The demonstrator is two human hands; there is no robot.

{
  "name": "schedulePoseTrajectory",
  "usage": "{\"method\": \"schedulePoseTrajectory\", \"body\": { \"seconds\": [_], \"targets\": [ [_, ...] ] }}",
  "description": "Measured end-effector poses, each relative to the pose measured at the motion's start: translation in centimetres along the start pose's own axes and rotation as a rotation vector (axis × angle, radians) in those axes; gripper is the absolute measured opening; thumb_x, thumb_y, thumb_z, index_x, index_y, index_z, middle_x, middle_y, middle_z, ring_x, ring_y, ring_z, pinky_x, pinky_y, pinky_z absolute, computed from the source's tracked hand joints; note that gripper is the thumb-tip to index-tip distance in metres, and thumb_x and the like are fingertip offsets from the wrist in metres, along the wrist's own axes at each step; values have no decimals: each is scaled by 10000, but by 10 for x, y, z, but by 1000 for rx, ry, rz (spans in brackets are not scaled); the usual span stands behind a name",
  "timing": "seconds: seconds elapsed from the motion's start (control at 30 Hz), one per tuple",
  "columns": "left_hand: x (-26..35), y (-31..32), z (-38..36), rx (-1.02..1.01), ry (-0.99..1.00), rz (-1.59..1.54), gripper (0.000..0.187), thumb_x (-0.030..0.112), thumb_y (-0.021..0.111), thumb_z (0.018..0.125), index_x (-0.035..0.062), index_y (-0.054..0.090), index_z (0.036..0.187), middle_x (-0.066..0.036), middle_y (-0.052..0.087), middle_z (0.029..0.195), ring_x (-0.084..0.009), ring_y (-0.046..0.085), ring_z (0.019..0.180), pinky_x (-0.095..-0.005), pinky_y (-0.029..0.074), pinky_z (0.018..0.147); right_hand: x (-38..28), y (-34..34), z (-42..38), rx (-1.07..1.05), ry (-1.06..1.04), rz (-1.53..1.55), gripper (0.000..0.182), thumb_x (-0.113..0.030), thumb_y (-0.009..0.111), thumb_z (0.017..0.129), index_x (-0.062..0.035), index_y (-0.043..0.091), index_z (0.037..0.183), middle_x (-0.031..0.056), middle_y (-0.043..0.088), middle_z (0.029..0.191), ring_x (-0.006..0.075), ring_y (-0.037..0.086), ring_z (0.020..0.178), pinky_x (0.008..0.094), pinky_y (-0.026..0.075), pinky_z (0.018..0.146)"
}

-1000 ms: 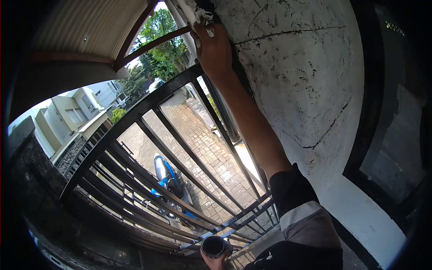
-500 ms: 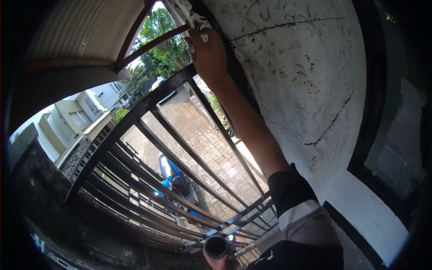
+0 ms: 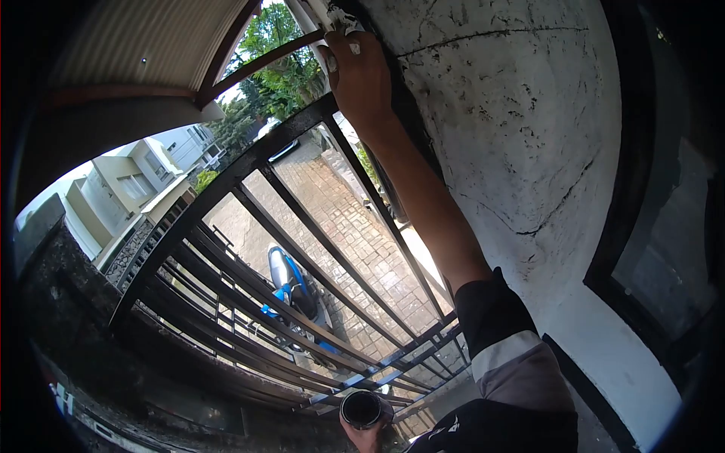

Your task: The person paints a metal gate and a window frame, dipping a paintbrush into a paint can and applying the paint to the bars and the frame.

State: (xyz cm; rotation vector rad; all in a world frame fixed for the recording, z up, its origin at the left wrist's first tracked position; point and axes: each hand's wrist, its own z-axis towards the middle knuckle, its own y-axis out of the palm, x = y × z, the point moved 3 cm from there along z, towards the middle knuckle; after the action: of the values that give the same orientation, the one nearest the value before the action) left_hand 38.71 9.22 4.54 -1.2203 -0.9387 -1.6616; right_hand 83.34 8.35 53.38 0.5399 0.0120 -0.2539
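Note:
My right hand (image 3: 361, 75) is raised at the top, against the black-edged corner of the wall (image 3: 498, 128). Its fingers are bent and closed; whatever they hold is hidden behind them. Pale marks show on the fingers. Low in the view, my left hand (image 3: 367, 439) is wrapped around a round can (image 3: 361, 410), whose open top faces me and looks dark inside. Between the two hands stands a black metal gate (image 3: 298, 223) with long bars, its top rail passing just below my right hand.
Beyond the bars a blue motorbike (image 3: 291, 283) is parked on brick paving (image 3: 370, 257). A corrugated roof (image 3: 143, 53) hangs at upper left on a brown frame (image 3: 264, 66). A dark-framed window (image 3: 664, 249) is at right, a dark low wall (image 3: 68, 287) at left.
The view has shifted slightly, so the gate and wall sit a little differently. My right hand is slightly higher and further right in the picture; the can remains in my left hand.

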Motion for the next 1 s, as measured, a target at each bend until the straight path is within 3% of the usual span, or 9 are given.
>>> {"method": "schedulePoseTrajectory", "body": {
  "seconds": [0.17, 0.37, 0.57, 0.63, 0.67, 1.0],
  "targets": [
    [-2, -3, -1, 22, 7, 0, 1028, -37, 911, 480, 10, 401, 1371, -151, 604, 1229, -257, 627, 1103, -406, 532, 974, 11, 5, -2, -62, 27, -38, 330, -40, 724, 800, -69, 646, 1119, 189, 592, 1001, 358, 627, 928, 434, 534, 790],
    [-8, -9, -5, 46, 3, 5, 1026, -37, 911, 480, 10, 402, 1370, -149, 603, 1229, -255, 625, 1106, -403, 529, 976, 8, -17, -13, -70, 40, -8, 240, -96, 721, 851, -56, 662, 1080, 190, 589, 988, 353, 637, 871, 435, 546, 715],
    [-10, -8, 2, 33, 4, 20, 1025, -37, 911, 480, 9, 402, 1368, -148, 602, 1230, -253, 622, 1109, -400, 527, 977, -1, 3, 35, 62, -100, -11, 203, -115, 713, 867, -82, 662, 1061, 184, 597, 955, 335, 645, 822, 429, 550, 705],
    [-10, -4, 8, 35, 18, 17, 1024, -38, 911, 480, 9, 403, 1368, -148, 602, 1230, -252, 621, 1109, -399, 526, 977, -3, 10, 53, 35, -85, 32, 170, -124, 653, 866, -10, 655, 992, 202, 613, 847, 368, 615, 756, 440, 499, 662],
    [-10, -4, 7, 38, 19, 18, 1024, -38, 911, 480, 9, 403, 1368, -147, 601, 1230, -251, 621, 1110, -398, 526, 978, 1, 22, 56, 33, -90, 15, 178, -78, 640, 855, -27, 640, 1026, 202, 586, 900, 358, 606, 798, 425, 505, 683],
    [-7, -8, 5, 69, 38, 33, 1021, -38, 911, 480, 8, 404, 1365, -145, 600, 1231, -248, 616, 1114, -393, 522, 980, 11, 41, 64, 30, -70, -82, 138, -95, 636, 874, -4, 635, 977, 186, 596, 874, 340, 628, 815, 414, 523, 693]
  ]
}}
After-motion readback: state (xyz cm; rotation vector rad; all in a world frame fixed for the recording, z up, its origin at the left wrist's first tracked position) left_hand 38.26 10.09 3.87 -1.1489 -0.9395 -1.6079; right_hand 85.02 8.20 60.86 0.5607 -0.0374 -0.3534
